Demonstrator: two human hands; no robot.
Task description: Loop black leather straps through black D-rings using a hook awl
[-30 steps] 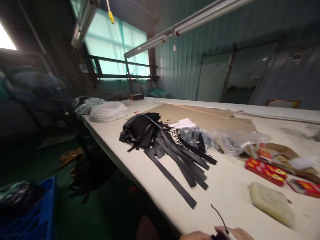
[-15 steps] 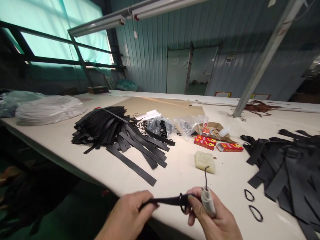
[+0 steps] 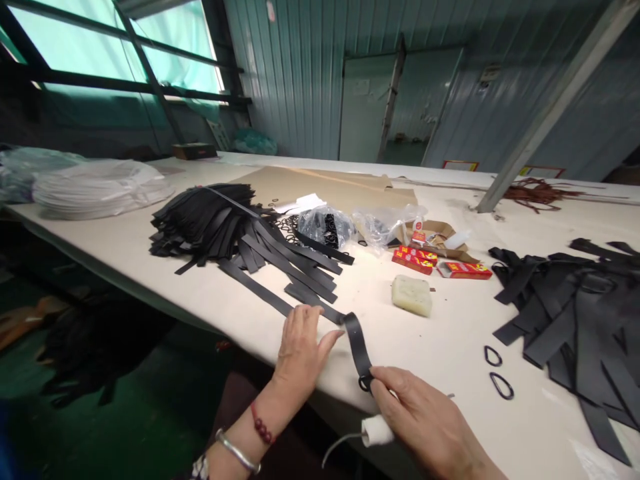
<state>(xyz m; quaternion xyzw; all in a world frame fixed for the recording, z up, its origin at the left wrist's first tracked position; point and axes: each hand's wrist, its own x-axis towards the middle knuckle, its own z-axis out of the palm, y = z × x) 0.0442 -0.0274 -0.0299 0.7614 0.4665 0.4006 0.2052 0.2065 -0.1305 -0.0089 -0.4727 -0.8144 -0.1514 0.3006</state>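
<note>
My right hand (image 3: 425, 417) pinches the end of a black strap (image 3: 357, 343) between thumb and fingers. A small black D-shaped ring (image 3: 365, 383) hangs on the strap at that end. A tool with a white handle (image 3: 377, 431) also sits under the right hand; a thin curved grey wire or rod sticks out of it. From the right hand the strap arches up and bends toward the strap pile. My left hand (image 3: 303, 347) is open, thumb apart, its fingertips beside or on the straps at the table's edge. Whether they touch a strap I cannot tell.
A bundle of black straps (image 3: 210, 223) lies left, loose straps (image 3: 575, 313) right. Two D-shaped rings (image 3: 501, 385), a pale yellow block (image 3: 411, 295), red boxes (image 3: 465, 269), plastic bags (image 3: 325, 227) and a white coil (image 3: 100, 190) are on the table. A metal post (image 3: 545, 113) rises behind.
My left hand has let go of the strap and moved up and right toward the pile, its fingers now extended. The right hand has turned, and the white handle now points down-left. The view has tilted down.
</note>
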